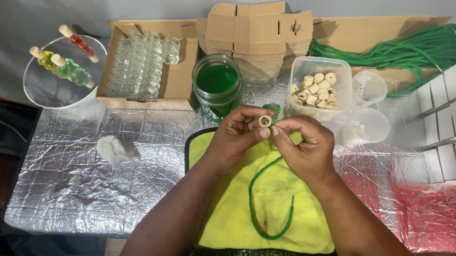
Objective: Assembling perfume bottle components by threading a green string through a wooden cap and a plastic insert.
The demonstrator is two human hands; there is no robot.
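My left hand [236,136] pinches a small corked glass bottle [265,120] with green liquid, cork end toward me. My right hand [303,144] meets it at the cork and pinches a green cord [265,208] that loops down over the yellow cloth [230,213]. Both hands hover above the cloth, just in front of a glass jar of green liquid [217,81].
A clear tub of corks [318,88], two plastic cups [367,106], a cardboard box of empty small bottles [143,65], folded cartons [258,29], a bundle of green cord [416,52], a round bowl with filled bottles [61,74], a white crumpled tissue [115,150] on silver foil.
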